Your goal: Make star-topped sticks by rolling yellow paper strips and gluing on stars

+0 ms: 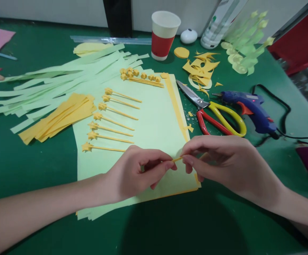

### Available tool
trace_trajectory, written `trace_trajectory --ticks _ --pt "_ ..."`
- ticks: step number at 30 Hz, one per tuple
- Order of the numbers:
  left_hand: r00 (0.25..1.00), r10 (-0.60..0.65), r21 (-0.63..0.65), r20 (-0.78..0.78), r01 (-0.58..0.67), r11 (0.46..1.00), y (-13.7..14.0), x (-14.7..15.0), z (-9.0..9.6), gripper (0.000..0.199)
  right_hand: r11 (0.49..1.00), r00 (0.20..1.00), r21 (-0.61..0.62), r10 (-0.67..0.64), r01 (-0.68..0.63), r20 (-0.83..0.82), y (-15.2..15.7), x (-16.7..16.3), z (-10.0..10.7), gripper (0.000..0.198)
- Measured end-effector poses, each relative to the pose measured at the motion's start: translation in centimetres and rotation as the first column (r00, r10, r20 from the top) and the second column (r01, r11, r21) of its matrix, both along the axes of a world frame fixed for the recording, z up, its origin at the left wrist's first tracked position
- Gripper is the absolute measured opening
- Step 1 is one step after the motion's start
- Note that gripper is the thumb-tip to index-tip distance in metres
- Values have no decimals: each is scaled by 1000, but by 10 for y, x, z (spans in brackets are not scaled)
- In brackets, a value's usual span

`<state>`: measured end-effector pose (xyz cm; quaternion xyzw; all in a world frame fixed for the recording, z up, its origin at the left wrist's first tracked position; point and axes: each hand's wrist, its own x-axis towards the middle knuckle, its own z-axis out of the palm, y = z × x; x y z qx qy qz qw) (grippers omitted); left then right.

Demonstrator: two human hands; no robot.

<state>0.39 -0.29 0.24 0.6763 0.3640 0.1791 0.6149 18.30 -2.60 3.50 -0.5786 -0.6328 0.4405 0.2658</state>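
Note:
Between my two hands runs a thin yellow paper stick (177, 159), its visible part short. My left hand (145, 170) pinches one end with thumb and index finger, and my right hand (217, 163) pinches the other. Both are above a stack of pale green paper sheets (159, 124). Left of them, several yellow sticks with star tips (114, 122) lie in a row on the sheets. Farther up, loose small yellow stars (135, 73) sit beside plain yellow sticks (146, 82).
Red-and-yellow-handled scissors (203, 106) lie right of the sheets, near a blue glue gun (249, 106) with its cord. Yellow paper scraps (201, 69), a paper cup (164, 39) and green paper flowers (249, 46) stand behind. Green strips (71, 78) and yellow strips (60, 117) spread left.

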Motion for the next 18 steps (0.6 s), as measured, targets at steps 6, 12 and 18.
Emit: trace_trajectory --ticks 6,12,18 --pt "1000 -21 -17 23 21 1000 1 0 -1 21 991 998 -120 61 -63 -25 0 1 -1 9" --pt "999 -12 -27 43 14 1000 2 1 -2 20 990 993 -90 102 -107 -58 0 2 -2 10" --pt "999 -33 -59 40 35 998 2 -1 -2 22 998 1000 -58 8 -10 -26 4 13 0 17"
